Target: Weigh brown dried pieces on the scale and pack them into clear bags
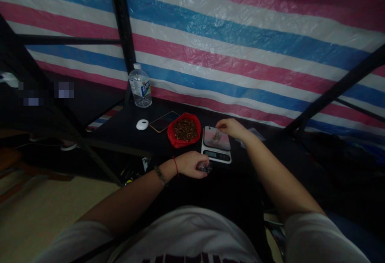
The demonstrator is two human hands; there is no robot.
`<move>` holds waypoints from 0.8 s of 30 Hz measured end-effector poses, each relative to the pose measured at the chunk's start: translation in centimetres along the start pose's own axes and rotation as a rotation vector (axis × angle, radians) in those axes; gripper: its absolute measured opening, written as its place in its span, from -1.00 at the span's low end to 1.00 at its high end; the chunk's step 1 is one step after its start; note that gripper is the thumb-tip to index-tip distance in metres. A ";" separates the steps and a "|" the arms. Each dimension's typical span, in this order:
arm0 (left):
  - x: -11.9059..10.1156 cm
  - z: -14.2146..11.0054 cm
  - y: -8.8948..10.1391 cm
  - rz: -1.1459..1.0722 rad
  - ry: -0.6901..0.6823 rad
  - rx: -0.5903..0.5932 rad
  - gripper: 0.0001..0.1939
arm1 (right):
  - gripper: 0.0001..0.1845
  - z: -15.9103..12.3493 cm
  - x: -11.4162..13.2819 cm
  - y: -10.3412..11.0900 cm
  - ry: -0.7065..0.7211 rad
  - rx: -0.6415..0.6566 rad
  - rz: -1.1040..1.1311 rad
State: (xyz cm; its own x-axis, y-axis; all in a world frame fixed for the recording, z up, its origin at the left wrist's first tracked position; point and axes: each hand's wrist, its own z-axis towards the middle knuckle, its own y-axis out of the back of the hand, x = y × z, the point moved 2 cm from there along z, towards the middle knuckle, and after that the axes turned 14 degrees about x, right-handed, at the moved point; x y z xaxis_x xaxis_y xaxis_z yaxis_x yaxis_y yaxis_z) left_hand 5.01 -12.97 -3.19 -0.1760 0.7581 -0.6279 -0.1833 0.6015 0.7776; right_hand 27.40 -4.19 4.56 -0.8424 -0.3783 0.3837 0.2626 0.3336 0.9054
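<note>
My left hand (192,164) is closed around a small clear plastic bag (205,167), held just in front of the digital kitchen scale (221,158). Over the far right corner of the scale's plate, the fingers of my right hand (229,125) are pinched together; whatever is between them is too small to make out. A little heap of brownish bits (216,136) lies on the shiny plate. To the left of the scale sits an opened red bag (173,137) full of brown, grain-like pieces (185,129).
A phone (164,121), a white rounded case (142,124) and a large clear bottle (140,88) stand left on the black desk (120,130). Clear plastic bags (255,134) lie right of the scale, under my right forearm. Black metal posts (122,26) and a striped sheet (228,50) enclose the desk.
</note>
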 end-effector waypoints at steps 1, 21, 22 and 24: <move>0.0 0.0 0.0 0.001 0.001 0.000 -0.78 | -0.79 0.0 -0.1 0.0 0.002 0.000 -0.004; 1.0 -0.3 2.4 0.395 0.682 -0.334 -0.89 | -0.69 8.2 0.3 -0.7 -0.110 0.233 -0.296; 1.1 -0.2 2.4 0.409 0.694 -0.323 -0.88 | -0.68 7.8 0.7 -0.6 -0.086 0.223 -0.312; 1.2 0.0 2.2 0.432 0.702 -0.302 -0.86 | -0.70 6.9 1.4 -0.4 -0.040 0.235 -0.347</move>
State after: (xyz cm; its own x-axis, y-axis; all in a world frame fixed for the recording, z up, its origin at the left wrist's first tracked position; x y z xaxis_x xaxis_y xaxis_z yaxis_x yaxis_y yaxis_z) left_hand 4.37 -10.72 -2.25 -0.8255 0.5140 -0.2331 -0.1934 0.1304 0.9724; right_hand 22.89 1.07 3.51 -0.8810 -0.4703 0.0517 -0.1506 0.3822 0.9117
